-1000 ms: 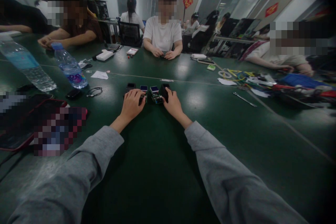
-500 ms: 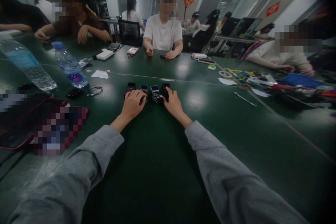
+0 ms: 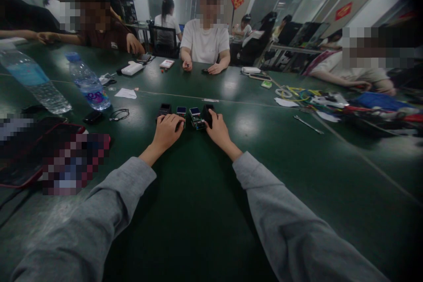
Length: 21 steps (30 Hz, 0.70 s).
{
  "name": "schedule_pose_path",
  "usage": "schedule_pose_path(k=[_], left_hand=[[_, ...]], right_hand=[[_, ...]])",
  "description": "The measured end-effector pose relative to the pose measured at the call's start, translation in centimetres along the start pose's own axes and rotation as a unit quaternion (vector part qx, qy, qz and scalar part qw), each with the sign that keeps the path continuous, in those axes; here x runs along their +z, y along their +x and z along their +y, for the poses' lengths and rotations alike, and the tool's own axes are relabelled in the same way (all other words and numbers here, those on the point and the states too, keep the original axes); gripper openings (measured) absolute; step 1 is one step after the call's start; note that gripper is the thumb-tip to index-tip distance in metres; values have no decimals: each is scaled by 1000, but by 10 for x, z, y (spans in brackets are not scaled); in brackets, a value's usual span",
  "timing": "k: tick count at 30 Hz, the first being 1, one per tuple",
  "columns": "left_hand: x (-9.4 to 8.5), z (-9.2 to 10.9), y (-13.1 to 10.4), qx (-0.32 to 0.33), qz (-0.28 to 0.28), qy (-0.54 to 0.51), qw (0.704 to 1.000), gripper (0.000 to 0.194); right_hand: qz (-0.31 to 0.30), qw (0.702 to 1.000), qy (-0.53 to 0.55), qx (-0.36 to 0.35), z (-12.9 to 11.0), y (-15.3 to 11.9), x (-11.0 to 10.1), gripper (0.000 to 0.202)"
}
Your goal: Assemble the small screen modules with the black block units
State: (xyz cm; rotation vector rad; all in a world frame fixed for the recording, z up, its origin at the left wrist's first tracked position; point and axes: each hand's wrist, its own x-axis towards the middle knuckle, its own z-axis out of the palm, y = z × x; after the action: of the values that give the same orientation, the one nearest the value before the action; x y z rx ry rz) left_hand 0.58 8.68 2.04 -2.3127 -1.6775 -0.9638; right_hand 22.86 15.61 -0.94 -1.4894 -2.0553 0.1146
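Note:
Several small electronic pieces stand in a row on the dark green table. My left hand (image 3: 169, 128) is curled over the black case (image 3: 164, 109) at the row's left end, its fingertips also close to a circuit board with a small screen (image 3: 181, 110). My right hand (image 3: 218, 128) grips another black case (image 3: 208, 110) at the right end, thumb on its near side and index finger along it. Between the hands leans a second circuit board with a screen (image 3: 195, 112), its green components (image 3: 198, 122) facing me. My fingers partly hide both cases and the left board.
Two plastic bottles (image 3: 87, 81) and pixelated phones (image 3: 77, 163) are at the left, with a coiled cable (image 3: 119, 115) nearby. At the right lie a wrench (image 3: 308, 124) and a heap of cables (image 3: 330, 103). Other people sit around the table, one straight across (image 3: 205, 42).
Both my hands and the electronic pieces stay in place. At the far left, a person's arm has stretched out further to the left; the person across has shifted one hand slightly.

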Motion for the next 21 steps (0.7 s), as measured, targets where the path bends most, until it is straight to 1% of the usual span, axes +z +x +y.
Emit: schedule_pose_path(k=[7,21], left_hand=[[-2,1,1,2,1,-5,1000,24],[0,1,1,-2,1,3,1000,26]], right_hand=[[-6,1000,4,9,0,-1,-1,60],[1,1000,-5,0,1,0,1,59]])
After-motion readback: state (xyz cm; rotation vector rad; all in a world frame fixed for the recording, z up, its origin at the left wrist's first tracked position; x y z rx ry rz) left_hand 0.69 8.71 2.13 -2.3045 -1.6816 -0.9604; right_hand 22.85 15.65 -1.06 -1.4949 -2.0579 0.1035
